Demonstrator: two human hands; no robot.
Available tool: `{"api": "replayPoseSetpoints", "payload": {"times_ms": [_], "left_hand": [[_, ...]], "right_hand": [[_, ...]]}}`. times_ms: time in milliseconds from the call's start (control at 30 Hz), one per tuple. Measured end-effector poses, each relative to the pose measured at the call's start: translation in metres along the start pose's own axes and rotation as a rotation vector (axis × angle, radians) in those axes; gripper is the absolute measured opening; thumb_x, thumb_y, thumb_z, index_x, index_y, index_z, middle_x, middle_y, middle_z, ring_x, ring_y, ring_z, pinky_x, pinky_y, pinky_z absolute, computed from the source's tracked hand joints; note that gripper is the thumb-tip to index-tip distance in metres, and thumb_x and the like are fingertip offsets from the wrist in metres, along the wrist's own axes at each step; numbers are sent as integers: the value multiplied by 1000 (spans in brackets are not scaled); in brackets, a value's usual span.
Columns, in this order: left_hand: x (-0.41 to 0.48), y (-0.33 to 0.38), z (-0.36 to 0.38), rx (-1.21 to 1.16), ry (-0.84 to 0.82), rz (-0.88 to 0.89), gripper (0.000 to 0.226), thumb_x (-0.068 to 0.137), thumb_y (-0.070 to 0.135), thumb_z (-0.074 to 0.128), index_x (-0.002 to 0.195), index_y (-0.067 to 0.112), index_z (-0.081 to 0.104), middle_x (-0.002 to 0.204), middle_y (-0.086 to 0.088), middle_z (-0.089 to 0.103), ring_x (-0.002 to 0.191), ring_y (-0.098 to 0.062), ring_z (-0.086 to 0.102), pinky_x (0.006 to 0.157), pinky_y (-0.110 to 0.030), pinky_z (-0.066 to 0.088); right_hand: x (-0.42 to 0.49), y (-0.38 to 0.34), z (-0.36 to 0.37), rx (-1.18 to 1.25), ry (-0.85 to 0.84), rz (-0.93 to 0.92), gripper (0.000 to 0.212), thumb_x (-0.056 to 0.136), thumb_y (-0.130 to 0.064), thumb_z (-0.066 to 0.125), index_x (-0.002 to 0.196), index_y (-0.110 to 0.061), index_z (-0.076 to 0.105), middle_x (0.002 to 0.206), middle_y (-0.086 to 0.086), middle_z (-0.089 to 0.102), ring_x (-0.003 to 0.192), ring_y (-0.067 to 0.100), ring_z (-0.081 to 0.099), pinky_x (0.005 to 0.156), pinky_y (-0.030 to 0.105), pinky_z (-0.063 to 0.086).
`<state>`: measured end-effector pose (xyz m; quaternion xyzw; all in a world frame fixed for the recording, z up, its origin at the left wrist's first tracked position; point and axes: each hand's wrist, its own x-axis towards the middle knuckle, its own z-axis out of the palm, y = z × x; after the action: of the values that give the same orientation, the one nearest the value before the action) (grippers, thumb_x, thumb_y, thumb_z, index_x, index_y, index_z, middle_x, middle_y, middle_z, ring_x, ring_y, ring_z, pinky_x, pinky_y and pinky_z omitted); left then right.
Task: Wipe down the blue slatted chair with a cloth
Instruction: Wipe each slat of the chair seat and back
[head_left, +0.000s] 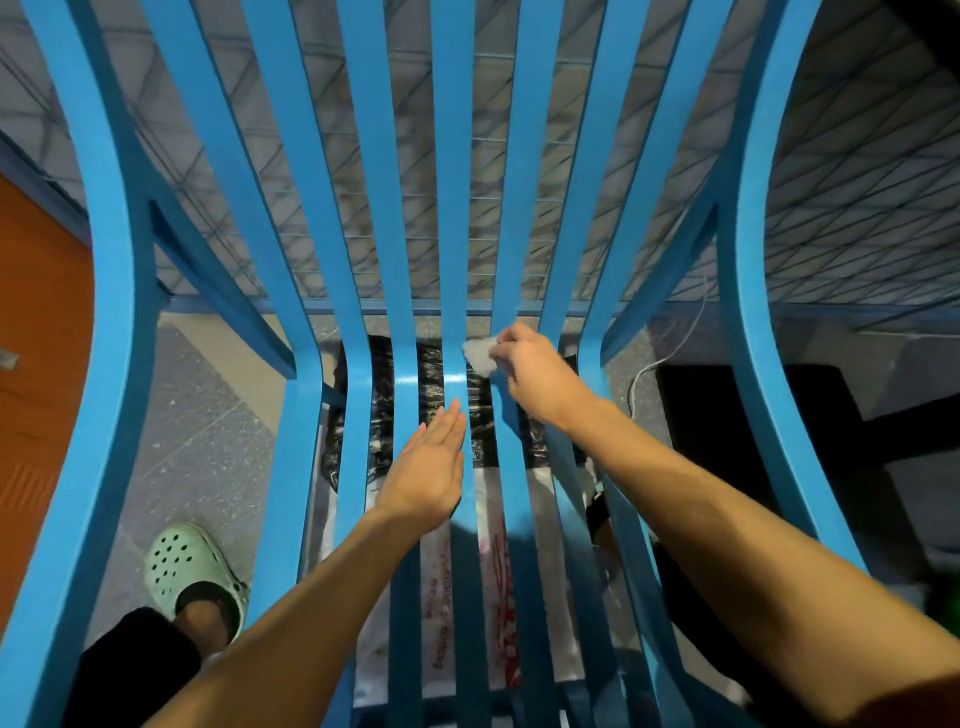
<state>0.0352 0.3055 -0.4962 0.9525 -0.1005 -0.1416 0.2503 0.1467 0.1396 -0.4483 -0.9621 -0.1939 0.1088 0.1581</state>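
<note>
The blue slatted chair (374, 218) fills the view, its slats running from the backrest down into the seat. My right hand (535, 374) pinches a small white cloth (480, 354) and presses it against a slat at the bend where back meets seat. My left hand (428, 467) lies flat on the seat slats just in front, palm down, fingers straight and together, holding nothing.
Under the seat lie a black plastic bag (384, 395) and a white bag with red print (498, 571). My foot in a pale green clog (192, 571) stands at the left on grey flooring. A white cable (670, 343) and a dark object (769, 415) are at the right. Wire mesh shows behind the backrest.
</note>
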Motion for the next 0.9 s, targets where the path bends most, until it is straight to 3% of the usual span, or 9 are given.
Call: {"api": "replayPoseSetpoints", "payload": {"times_ms": [67,200,333,467,633,767,833,900], "left_hand": [[-1,1,0,-6,-19,-5,54,104,24,25,155,16,8,161,6,-2,148,-8,-3,119,-25,-2],[0,1,-5,-19,-29,-20,53,104,24,28,154,16,12,162,5,2,148,-10,0,122,-29,3],[1,6,-11,-30,-42,-48,52,104,26,31,153,11,19,161,0,9,149,-14,3,118,-24,1],[-15,21,-16,-122,-23,-98,49,104,20,35,150,7,28,160,-2,18,149,-14,5,114,-19,1],[-68,41,-5,-195,-36,-83,47,99,9,42,145,14,41,155,0,33,145,-14,23,115,-21,10],[-106,70,-5,-400,47,-155,37,96,5,48,130,17,58,130,2,61,121,-11,54,109,-26,36],[-124,86,-4,-613,17,-195,33,97,8,52,124,25,59,117,6,67,111,-6,60,104,-28,44],[-138,100,-1,-731,-32,-220,29,97,15,53,121,32,57,114,9,67,109,-4,60,99,-23,47]], "right_hand": [[-12,-1,18,2,-38,6,16,85,2,48,99,0,57,95,16,49,88,37,52,74,46,42],[-35,-11,34,69,-31,86,21,87,7,48,104,7,61,110,23,52,102,37,49,87,48,45],[-69,-27,36,119,-67,82,19,85,2,54,98,2,68,105,13,53,96,29,57,83,41,50],[-131,-47,39,144,-17,60,22,93,-9,47,98,0,66,108,16,55,100,31,52,86,45,47],[-198,-53,51,185,-145,10,23,83,2,48,94,-6,66,112,9,52,103,28,53,89,37,45],[-233,-55,38,380,-202,35,29,90,-5,56,116,-7,69,115,9,63,109,22,58,96,25,42],[-242,-52,25,574,-175,177,27,90,-16,62,117,-15,70,109,-2,69,101,11,62,90,18,45],[-247,-49,16,799,-106,327,24,93,-15,61,113,-20,72,96,-6,71,87,7,63,82,20,49]]}}
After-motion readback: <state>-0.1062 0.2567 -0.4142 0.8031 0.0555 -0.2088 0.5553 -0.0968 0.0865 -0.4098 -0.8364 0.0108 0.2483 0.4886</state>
